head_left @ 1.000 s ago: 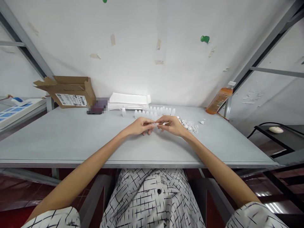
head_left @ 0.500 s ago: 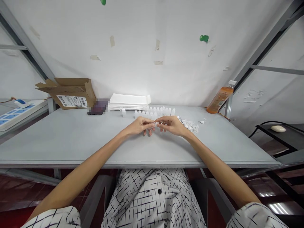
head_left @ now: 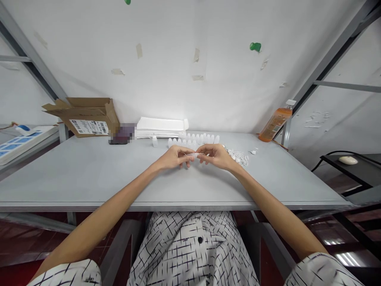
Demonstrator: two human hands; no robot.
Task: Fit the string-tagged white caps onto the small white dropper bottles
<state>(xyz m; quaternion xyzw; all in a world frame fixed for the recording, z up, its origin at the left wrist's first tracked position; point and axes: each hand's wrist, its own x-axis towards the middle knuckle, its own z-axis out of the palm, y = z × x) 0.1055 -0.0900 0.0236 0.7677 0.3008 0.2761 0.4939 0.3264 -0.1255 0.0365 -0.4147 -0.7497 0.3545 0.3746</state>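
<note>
Over the middle of the table, my left hand and my right hand meet with fingertips almost touching. Both are closed in a pinch around a small whitish plastic bottle, mostly covered by the fingers. Thin white bits show between thumb and fingers of each hand; their shape is too small to make out. Just behind the hands, small translucent bottles stand upright in rows. One similar bottle stands apart on the left. Beside my right hand lies a loose pile of small white plastic pieces, apparently caps and rings.
A stack of flat white sheets or boxes lies against the wall. To its left are a dark phone-like object and an open cardboard box. An orange drink bottle leans at the back right. The grey table ends before my lap.
My fingers have shifted slightly around the small bottle, and a thin white strand now shows by my left fingers. The view has moved a little; the things on the table stay put.
</note>
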